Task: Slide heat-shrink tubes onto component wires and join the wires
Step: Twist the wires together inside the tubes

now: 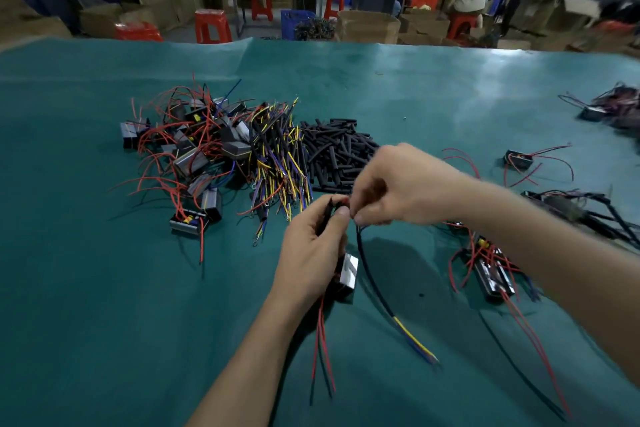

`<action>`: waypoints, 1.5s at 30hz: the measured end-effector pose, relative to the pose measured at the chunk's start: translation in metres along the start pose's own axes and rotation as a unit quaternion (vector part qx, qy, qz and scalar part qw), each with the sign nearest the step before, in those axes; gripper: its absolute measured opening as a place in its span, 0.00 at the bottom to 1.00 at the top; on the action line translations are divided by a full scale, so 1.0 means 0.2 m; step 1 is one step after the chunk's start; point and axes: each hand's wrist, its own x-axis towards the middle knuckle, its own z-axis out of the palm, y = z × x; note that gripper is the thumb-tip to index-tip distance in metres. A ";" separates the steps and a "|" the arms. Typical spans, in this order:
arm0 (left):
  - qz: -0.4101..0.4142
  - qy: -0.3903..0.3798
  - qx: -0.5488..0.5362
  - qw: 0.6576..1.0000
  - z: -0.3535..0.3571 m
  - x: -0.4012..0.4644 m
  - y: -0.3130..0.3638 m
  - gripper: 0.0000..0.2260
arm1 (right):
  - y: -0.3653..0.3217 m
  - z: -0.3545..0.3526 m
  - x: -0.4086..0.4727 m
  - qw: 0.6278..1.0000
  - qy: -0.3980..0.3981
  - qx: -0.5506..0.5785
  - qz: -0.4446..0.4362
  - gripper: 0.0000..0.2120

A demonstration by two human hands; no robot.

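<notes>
My left hand (pixel 311 253) grips a boxy silver-and-black component (pixel 347 274) in the palm, and its thumb and fingers pinch a black heat-shrink tube (pixel 327 215) with red wire ends. The component's red wires (pixel 322 347) hang below my wrist. My right hand (pixel 398 184) pinches the top end of a black sheathed cable (pixel 372 277) right beside the left fingertips. This cable curves down to yellow and blue leads (pixel 415 343) lying on the green mat (pixel 104 288).
A heap of components with red wires (pixel 187 149) lies at the left, next to a bundle of yellow and blue cables (pixel 277 163) and a pile of black tubes (pixel 336 152). Joined units (pixel 491 274) lie at the right. Red stools and seated people are beyond the table.
</notes>
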 end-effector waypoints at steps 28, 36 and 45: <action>-0.011 0.048 0.084 0.995 0.01 0.00 -0.02 0.04 | 0.09 0.13 -0.05 0.980 0.171 -0.016 -0.096 0.02; 0.030 0.068 0.179 0.981 0.02 -0.02 -0.03 0.03 | 0.02 0.11 -0.05 0.987 0.093 -0.131 -0.029 0.04; 0.084 0.063 0.240 0.965 0.03 -0.03 -0.04 0.02 | 0.02 0.05 -0.01 0.989 0.005 0.028 0.146 0.12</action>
